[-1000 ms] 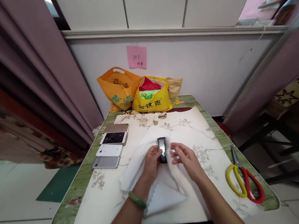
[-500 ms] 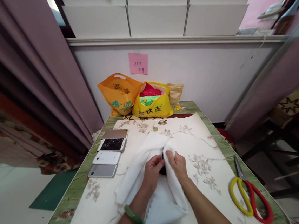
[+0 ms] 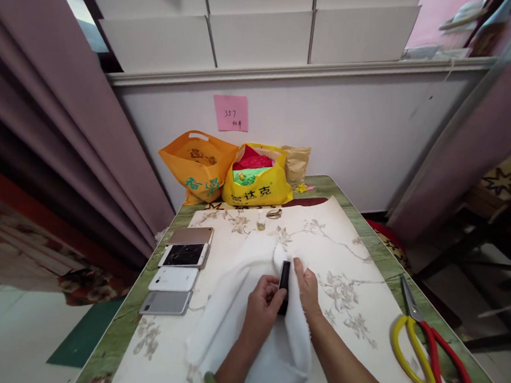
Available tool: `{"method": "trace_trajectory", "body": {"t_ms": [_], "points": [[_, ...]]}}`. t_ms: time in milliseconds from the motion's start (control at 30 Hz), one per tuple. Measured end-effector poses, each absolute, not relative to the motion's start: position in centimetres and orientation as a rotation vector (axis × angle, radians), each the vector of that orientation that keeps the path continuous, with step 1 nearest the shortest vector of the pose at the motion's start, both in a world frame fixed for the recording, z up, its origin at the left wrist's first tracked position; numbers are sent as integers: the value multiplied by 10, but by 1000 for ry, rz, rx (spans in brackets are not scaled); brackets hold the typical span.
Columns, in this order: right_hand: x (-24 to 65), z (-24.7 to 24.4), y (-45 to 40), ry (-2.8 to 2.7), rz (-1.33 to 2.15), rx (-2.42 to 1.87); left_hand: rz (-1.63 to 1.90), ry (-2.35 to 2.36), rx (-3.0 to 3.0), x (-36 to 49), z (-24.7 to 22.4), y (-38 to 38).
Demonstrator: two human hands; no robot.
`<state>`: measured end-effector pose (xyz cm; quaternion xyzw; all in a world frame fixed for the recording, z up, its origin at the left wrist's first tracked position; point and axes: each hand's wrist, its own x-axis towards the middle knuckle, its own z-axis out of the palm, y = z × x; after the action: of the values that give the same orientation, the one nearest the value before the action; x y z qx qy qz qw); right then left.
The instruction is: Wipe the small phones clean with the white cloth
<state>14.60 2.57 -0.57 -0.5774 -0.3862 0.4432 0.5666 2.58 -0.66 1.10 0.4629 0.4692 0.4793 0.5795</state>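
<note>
My left hand point(image 3: 264, 301) pinches a black phone point(image 3: 285, 274) by its side, with the thumb and fingers closed on it. The phone stands on edge inside a folded white cloth point(image 3: 278, 356). At the cloth's right side, my right hand point(image 3: 308, 292) is closed on a fold, pressing it toward the phone; its lower fingers are partly hidden. To the left lie a gold phone point(image 3: 191, 235), a white phone with a cracked dark screen point(image 3: 183, 255), a white phone point(image 3: 173, 279) and a grey phone point(image 3: 166, 302), in a column.
Large scissors point(image 3: 430, 350) with yellow and red handles lie at the right table edge. An orange bag point(image 3: 201, 165), a yellow bag point(image 3: 260, 186) and a tan pouch point(image 3: 295, 164) stand at the back. A small bottle point(image 3: 261, 220) sits before them, beside a metallic item point(image 3: 274, 214).
More of the black phone now shows above my left fingers. My right hand and its cloth fold have moved slightly right, away from the phone. The view has shifted a little.
</note>
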Motion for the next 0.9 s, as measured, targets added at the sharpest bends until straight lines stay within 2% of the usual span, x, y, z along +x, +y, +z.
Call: {"method": "trace_trajectory", "body": {"t_ms": [167,333,700,900], "points": [[148,-5,27,-743,1027,-1383,969,1070,1294,22,17,-9],[150,0,30,-627,1068,-1329,890,1036,1215,20,13,-8],[137,-5,24,-1263,1069,-1310,1255,1083,845,22,4,-2],[142,-1,23,-980,1189,-1267,1110,1048,1067,23,3,-3]]}}
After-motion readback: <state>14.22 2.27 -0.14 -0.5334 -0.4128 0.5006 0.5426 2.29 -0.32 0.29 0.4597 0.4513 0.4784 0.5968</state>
